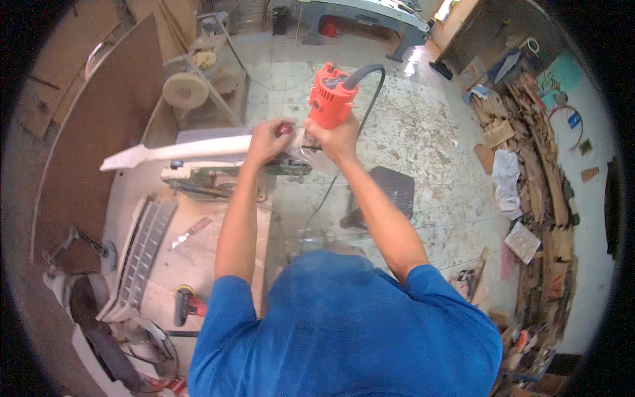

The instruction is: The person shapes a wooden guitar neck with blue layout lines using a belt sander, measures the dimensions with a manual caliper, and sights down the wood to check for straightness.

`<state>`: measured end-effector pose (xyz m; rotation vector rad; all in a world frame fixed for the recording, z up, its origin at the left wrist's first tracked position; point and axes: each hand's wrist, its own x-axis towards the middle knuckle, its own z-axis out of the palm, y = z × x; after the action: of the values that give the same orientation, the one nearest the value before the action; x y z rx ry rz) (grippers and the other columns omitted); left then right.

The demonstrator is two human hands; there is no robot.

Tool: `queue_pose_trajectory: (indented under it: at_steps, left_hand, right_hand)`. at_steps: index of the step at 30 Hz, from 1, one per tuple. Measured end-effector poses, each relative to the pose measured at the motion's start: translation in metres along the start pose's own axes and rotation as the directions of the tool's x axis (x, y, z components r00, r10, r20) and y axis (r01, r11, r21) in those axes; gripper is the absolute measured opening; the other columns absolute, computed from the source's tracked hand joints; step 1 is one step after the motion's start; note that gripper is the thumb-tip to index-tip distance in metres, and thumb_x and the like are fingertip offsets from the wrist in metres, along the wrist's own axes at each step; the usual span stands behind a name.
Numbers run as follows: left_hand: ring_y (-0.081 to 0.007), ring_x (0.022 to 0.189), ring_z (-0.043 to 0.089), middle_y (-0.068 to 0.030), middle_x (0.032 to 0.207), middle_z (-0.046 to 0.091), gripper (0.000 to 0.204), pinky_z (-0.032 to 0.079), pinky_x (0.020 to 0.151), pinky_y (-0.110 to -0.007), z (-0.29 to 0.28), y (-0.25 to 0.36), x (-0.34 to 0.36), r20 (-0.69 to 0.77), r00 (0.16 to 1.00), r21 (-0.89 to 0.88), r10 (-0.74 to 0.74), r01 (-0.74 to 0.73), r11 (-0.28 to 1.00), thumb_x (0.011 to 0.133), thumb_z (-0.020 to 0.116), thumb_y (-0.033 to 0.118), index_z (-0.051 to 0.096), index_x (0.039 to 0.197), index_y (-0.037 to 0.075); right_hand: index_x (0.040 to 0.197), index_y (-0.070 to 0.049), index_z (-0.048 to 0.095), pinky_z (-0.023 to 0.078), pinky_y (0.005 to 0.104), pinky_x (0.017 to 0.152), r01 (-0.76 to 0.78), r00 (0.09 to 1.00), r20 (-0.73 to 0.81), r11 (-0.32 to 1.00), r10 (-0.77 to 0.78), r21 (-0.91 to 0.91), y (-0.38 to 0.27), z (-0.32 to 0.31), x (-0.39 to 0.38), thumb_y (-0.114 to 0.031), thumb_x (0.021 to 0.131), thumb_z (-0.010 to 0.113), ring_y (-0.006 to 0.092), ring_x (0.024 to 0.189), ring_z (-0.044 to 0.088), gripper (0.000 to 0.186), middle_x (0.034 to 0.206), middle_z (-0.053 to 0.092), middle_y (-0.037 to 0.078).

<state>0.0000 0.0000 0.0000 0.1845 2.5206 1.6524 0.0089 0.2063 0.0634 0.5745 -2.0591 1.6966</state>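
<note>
My left hand [268, 139] is closed on a dark red knob [284, 129] at the base of an orange power router [328, 99]. My right hand [334, 139] wraps round the router's lower body, whose grey hose-like lead arches back and down. Its clear base plate [307, 155] sits at the right end of a long pale wooden piece [198, 147], shaped like an instrument neck. That piece lies across a green and metal clamping fixture [198, 177] on the bench. The router's bit is hidden.
On the bench [238, 245] lie a slotted frame [139, 255], a scraper [192, 231] and a red-black sander [188, 304]. A brown board [86, 139] leans left. A dark mat [390, 192] lies on the floor, scrap wood [542, 198] lines the right wall, and a machine table [360, 20] stands behind.
</note>
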Motion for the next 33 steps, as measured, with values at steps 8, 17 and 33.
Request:
queue_pose_trajectory:
  at_steps: [8, 17, 33]
  left_hand:
    - [-0.0192, 0.117, 0.064, -0.0135, 0.127, 0.070, 0.038, 0.046, 0.106, -0.033, -0.045, -0.018, -0.027, -0.567, 0.808, -0.322, 0.156, -0.392, 0.862, 0.097, 0.069, 0.019, 0.067, 0.129, -0.002]
    - [-0.0294, 0.122, 0.066, -0.0197, 0.130, 0.070, 0.044, 0.047, 0.106, -0.040, -0.034, 0.000, -0.035, -0.387, 0.905, 0.205, 0.176, -0.102, 0.974, 0.093, 0.073, 0.030, 0.070, 0.122, -0.002]
    - [-0.0366, 0.153, 0.032, -0.0173, 0.158, 0.047, 0.080, 0.019, 0.127, -0.054, 0.003, 0.034, -0.022, -0.079, 0.997, 0.635, -0.002, 0.052, 0.770, 0.075, 0.081, 0.047, 0.060, 0.144, 0.013]
  right_hand:
    - [0.096, -0.005, 0.066, 0.054, 0.0315, 0.071, -0.045, 0.944, -0.287, 0.928, 0.161, 0.371, -0.031, -0.061, 0.033, -0.013, 0.076, 0.084, 0.0128, 0.075, 0.066, 0.028, 0.089, 0.071, 0.003]
    - [0.097, -0.004, 0.067, 0.053, 0.0311, 0.076, 0.072, 0.852, -0.504, 0.921, 0.142, 0.382, -0.005, -0.145, 0.029, -0.008, 0.078, 0.082, 0.0135, 0.078, 0.064, 0.025, 0.090, 0.069, 0.003]
    - [0.101, -0.001, 0.068, 0.052, 0.0327, 0.080, -0.132, 0.741, -0.462, 0.780, 0.487, 0.612, 0.130, -0.200, 0.035, -0.008, 0.078, 0.083, 0.0155, 0.083, 0.065, 0.028, 0.095, 0.069, 0.005]
